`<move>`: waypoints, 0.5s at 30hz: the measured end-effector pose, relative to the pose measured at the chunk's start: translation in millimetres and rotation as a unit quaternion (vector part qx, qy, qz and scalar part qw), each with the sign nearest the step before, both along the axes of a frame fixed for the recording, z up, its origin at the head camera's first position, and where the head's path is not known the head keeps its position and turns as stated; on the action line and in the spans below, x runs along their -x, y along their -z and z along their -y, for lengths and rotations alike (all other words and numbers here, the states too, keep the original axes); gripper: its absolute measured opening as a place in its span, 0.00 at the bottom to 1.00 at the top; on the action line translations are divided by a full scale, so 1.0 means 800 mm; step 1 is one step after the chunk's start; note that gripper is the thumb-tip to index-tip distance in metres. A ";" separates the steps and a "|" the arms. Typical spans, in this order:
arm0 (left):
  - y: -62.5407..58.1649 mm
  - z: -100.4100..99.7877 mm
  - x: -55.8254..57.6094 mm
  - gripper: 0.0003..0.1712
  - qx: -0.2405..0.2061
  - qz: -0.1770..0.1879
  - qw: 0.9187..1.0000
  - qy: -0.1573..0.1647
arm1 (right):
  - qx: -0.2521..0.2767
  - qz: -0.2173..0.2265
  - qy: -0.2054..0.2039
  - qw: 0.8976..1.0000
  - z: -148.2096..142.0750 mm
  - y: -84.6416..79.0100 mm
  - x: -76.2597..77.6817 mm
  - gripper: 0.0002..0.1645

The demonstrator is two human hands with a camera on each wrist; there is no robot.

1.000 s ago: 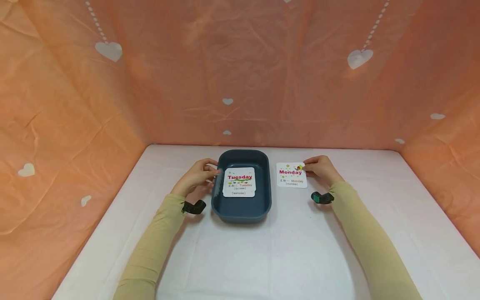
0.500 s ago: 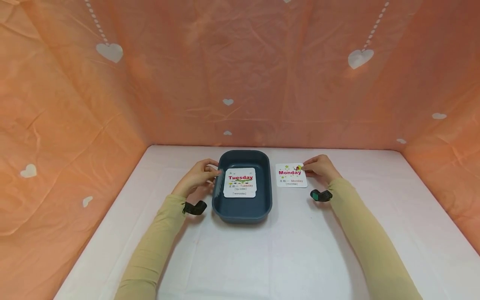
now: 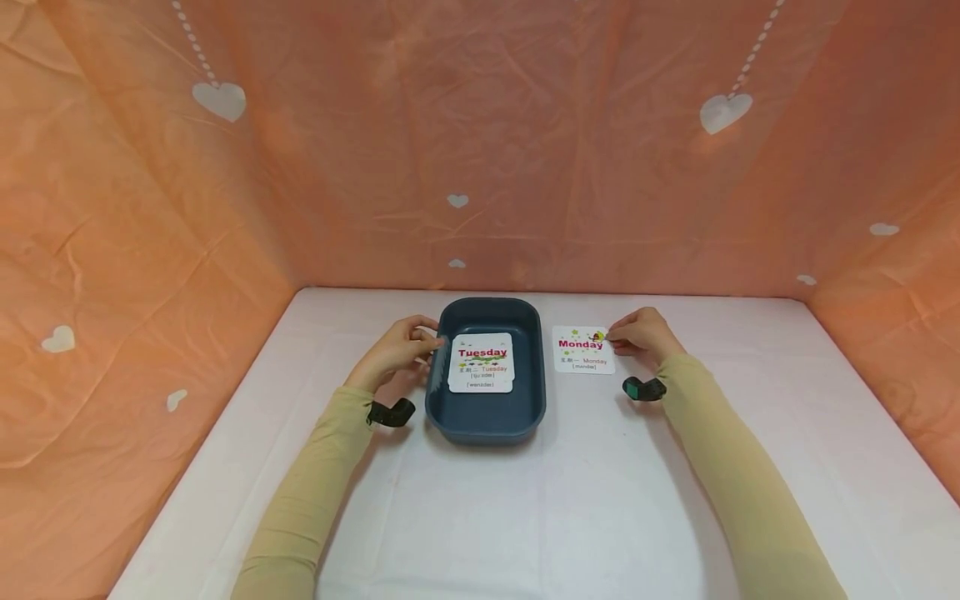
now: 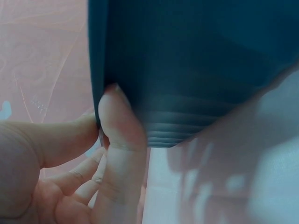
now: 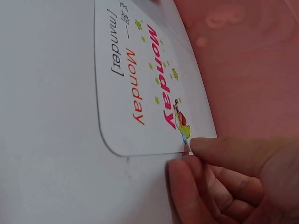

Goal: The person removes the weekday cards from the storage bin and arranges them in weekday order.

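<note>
A white Monday flash card (image 3: 579, 357) with rounded corners lies on the table just right of a dark blue-grey plastic tub (image 3: 486, 421). My right hand (image 3: 647, 335) pinches the card's right edge between thumb and fingertips; the right wrist view shows the thumb on the card's printed face (image 5: 131, 93). On the tub's left side, my left hand (image 3: 396, 354) grips the rim, and in the left wrist view thumb and finger close on the tub wall (image 4: 187, 56). Inside the tub sits a Tuesday card (image 3: 482, 354), overlapping another card whose lower strip shows beneath it.
A white cloth covers the table (image 3: 525, 517). Behind and at both sides hangs an orange curtain (image 3: 510, 167) with white hearts, meeting the table's back edge close behind the tub. Each wrist wears a small black camera, one near the tub's left side (image 3: 390, 412).
</note>
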State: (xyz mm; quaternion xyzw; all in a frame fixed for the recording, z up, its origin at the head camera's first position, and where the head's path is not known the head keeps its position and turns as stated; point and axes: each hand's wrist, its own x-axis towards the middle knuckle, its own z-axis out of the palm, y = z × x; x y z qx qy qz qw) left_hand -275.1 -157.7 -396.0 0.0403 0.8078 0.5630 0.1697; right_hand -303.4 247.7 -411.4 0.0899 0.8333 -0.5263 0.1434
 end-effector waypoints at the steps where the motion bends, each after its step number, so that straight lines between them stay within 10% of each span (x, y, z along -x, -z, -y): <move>1: 0.001 0.000 0.000 0.22 -0.001 0.001 1.000 -0.001 | 0.000 -0.004 -0.003 1.000 0.000 0.000 0.000 0.18; 15: 0.001 0.000 0.000 0.23 0.004 0.006 1.000 -0.002 | -0.003 -0.081 -0.048 0.996 0.013 -0.034 -0.007 0.21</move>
